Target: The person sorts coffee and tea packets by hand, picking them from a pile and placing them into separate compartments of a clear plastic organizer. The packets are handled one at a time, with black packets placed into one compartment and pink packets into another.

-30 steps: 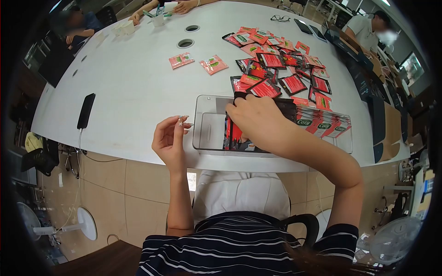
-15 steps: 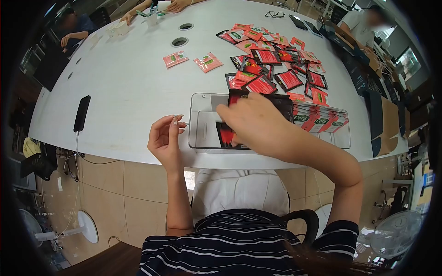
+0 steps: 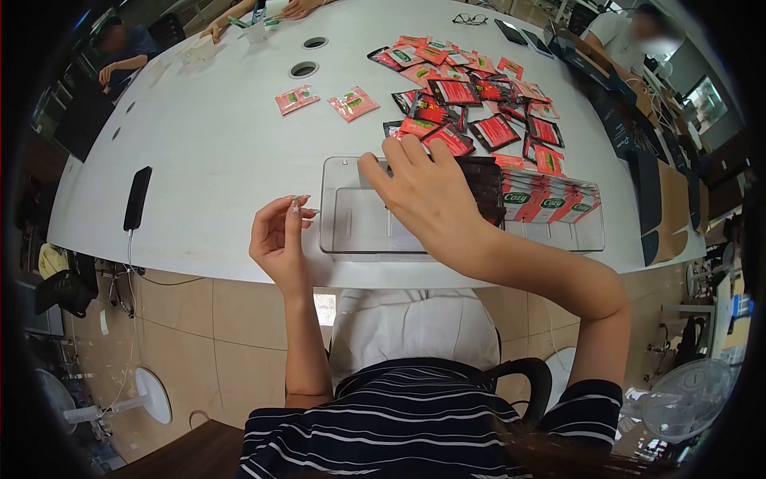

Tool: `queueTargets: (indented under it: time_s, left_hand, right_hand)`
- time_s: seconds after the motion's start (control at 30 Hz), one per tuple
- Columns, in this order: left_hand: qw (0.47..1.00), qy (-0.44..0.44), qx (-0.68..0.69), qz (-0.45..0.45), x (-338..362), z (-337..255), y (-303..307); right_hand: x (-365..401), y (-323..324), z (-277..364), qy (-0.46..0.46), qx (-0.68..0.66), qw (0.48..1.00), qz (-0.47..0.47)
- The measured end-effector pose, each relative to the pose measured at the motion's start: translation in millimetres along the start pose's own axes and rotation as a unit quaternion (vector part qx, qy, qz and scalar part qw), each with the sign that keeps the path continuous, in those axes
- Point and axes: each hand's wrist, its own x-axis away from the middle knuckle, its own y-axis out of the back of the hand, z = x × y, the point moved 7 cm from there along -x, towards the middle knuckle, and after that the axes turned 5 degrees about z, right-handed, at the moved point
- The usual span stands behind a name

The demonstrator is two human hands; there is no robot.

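My right hand [image 3: 427, 188] reaches over the clear plastic bin [image 3: 339, 246] with its fingers bent around a black packet, mostly hidden beneath the hand. To its right, a row of black packets [image 3: 485, 188] stands on edge in the bin. Beyond them are pink-and-white "Cozy" packets [image 3: 550, 203], also upright in a row. My left hand [image 3: 279, 235] is held just left of the bin, fingers curled towards the thumb, with nothing visible in it.
Loose red, black and pink packets [image 3: 495, 132] lie in a heap behind the bin. Two pink packets [image 3: 353, 104] lie apart to its left. A black phone [image 3: 138, 198] on a cable is at far left, an open cardboard box [image 3: 666, 207] at right. Other people sit around the table.
My right hand has moved up and back towards the bin's far side. The black-and-red packet that showed low in the bin is no longer visible there. My left hand has barely moved.
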Motion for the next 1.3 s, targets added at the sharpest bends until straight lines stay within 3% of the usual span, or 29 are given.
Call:
queueTargets:
  time_s: [0.17,0.27,0.57,0.87,1.3]
  left_hand:
    - [1.000,0.006,-0.006,-0.003,0,0,-1]
    - [1.000,0.004,-0.004,-0.003,1,0,-1]
    - [1.000,0.007,-0.006,0.000,1,-1,-1]
    - [1.000,0.009,0.004,0.000,0,0,-1]
    - [1.000,0.006,-0.004,-0.006,0,1,0]
  right_hand:
    - [3,-1,12,0.057,-0.045,0.995,0.066]
    - [3,-5,14,0.070,-0.055,0.996,0.032]
    - [0,-16,5,0.063,-0.046,0.982,0.174]
    - [-5,0,-8,0.015,-0.016,1.000,-0.006]
    - [-1,-1,-16,-0.006,-0.005,0.999,0.040]
